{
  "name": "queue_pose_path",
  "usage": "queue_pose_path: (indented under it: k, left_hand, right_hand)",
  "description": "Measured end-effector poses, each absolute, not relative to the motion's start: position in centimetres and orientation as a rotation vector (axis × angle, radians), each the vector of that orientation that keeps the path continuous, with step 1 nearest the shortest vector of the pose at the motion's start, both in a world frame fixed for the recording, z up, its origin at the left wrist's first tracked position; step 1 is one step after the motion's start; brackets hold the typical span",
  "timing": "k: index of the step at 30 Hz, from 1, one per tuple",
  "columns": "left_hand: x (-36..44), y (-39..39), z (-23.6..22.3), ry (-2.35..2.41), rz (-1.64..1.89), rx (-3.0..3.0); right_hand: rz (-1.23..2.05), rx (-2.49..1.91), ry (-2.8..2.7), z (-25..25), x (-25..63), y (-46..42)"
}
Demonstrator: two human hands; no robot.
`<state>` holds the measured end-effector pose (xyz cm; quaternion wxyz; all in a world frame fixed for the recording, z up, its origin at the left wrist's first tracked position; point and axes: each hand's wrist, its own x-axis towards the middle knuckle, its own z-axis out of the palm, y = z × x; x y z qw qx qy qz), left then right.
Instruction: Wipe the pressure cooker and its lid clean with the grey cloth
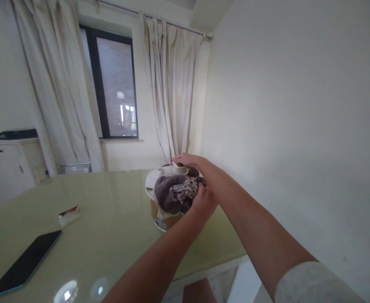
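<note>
A round cooker (159, 219) with a white lid and tan body stands on the glossy pale-green table (115, 227) near the far right edge. My left hand (204, 202) is closed on a grey patterned cloth (174, 194), pressing it against the cooker's front and lid. Flat on the lid's top rests my right hand (188, 160), fingers stretched out over the lid handle.
A dark tablet (24, 265) lies at the table's near left, with a small white packet (68, 214) beyond it. A white cabinet (8, 168) stands at the left. Curtains and a window fill the back wall; a bare wall runs along the right.
</note>
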<state>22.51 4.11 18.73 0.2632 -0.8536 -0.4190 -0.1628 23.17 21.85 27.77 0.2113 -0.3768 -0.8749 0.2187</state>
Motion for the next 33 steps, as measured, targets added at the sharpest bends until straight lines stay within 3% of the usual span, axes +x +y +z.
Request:
queue_pose_path:
  k: [9,14,20,28,33]
  left_hand:
    - [15.3,1.5,17.0,-1.118,-0.657,-2.299]
    - [8.2,0.6,12.8,-0.945,-0.875,-2.131]
    - [2.0,3.0,7.9,-1.085,-1.168,-1.884]
    - [3.8,4.5,7.6,-1.476,-1.312,-1.598]
    - [10.1,2.7,3.1,-1.259,-0.941,-1.931]
  right_hand:
    - [0.475,-1.032,-2.329,25.4,22.8,20.6]
    - [0.387,-1.103,-2.198,23.4,22.6,19.1]
    - [0.281,-1.227,-2.140,23.1,22.2,18.6]
    - [0.197,-1.342,-2.026,23.7,19.9,18.1]
    - [0.204,-1.347,-2.014,23.7,19.8,18.0]
